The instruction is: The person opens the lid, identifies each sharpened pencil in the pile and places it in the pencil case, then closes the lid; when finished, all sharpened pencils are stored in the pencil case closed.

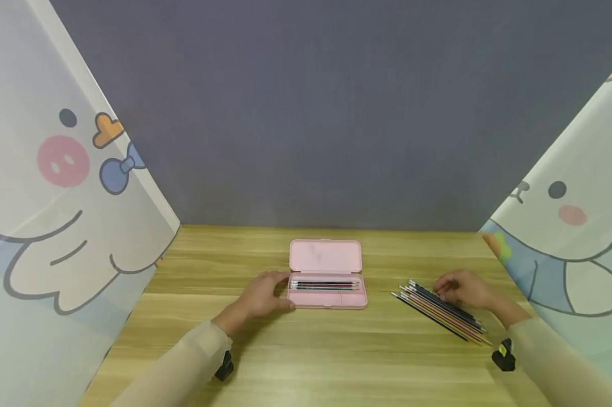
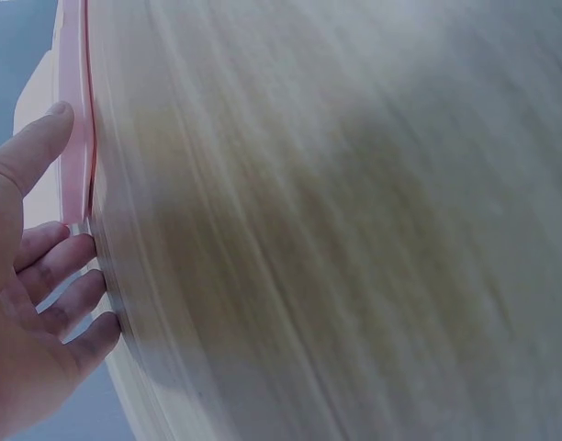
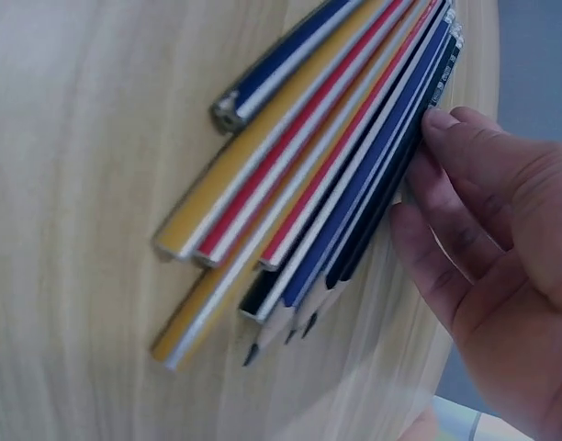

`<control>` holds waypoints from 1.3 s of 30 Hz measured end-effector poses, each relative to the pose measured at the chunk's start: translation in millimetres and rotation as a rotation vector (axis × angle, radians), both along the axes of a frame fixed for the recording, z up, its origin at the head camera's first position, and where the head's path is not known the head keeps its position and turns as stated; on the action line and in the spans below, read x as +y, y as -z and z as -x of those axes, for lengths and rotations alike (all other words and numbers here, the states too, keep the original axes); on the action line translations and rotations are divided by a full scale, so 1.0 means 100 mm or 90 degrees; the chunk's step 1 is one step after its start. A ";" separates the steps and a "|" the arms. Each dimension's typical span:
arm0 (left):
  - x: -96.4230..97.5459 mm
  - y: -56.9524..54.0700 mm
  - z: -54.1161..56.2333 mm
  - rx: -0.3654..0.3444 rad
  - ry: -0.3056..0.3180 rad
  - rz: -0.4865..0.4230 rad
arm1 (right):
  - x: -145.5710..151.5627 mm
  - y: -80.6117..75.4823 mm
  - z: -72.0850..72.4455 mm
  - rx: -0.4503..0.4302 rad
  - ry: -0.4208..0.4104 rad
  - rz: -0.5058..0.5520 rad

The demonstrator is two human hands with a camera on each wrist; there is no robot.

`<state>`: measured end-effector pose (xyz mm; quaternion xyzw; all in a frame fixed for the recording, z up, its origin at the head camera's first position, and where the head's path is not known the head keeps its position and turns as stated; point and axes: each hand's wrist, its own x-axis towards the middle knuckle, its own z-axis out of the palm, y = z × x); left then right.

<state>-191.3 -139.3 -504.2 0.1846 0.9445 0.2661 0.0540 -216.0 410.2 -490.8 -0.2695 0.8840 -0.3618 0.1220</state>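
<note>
The bench [image 1: 326, 356] supports an open pink pencil case [image 1: 313, 300]. Right of the case lies a pencil pile [image 1: 438, 312]. Left hand [image 1: 261, 294]: fingers parted from thumb, touching the case's left end. Right hand [image 1: 464, 288], right of the case: fingers bent against a black pencil [image 3: 380, 197]; grip cannot be determined. Stored pencils [image 1: 323, 285] occupy the case's rear compartment.

The pencil case [image 1: 316, 299] is smooth plastic. The pencils [image 3: 300, 138] are wood with a glossy painted finish. The bench [image 1: 306, 350] shows smooth wood grain. The sleeves [image 1: 184, 359] are matt cloth.
</note>
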 end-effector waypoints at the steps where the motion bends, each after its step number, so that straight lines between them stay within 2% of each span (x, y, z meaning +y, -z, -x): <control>1: 0.00 0.00 0.01 0.001 0.001 0.001 | 0.00 -0.01 0.01 -0.001 0.000 -0.006; 8: -0.01 -0.03 0.04 0.006 0.003 0.010 | -0.06 -0.08 0.07 -0.024 0.013 -0.033; 15: 0.00 -0.07 0.05 0.013 0.006 0.007 | -0.11 -0.10 0.16 0.046 0.030 -0.124; 19: 0.01 -0.06 0.04 0.005 0.002 0.003 | -0.10 -0.09 0.17 0.057 0.035 -0.148; 23: 0.01 -0.04 0.01 -0.001 0.005 0.003 | -0.09 -0.08 0.15 0.059 0.039 -0.150; 29: 0.00 0.00 0.00 0.009 0.011 0.026 | -0.17 -0.16 0.16 0.082 0.024 -0.105; 32: -0.01 -0.01 0.01 0.004 0.013 0.024 | -0.30 -0.25 0.17 0.074 0.019 -0.109; 36: -0.01 -0.02 0.03 0.003 0.021 0.024 | -0.54 -0.38 0.22 0.033 0.016 -0.118; 39: -0.02 -0.02 0.05 0.009 0.026 0.031 | -0.78 -0.46 0.26 0.026 -0.009 -0.103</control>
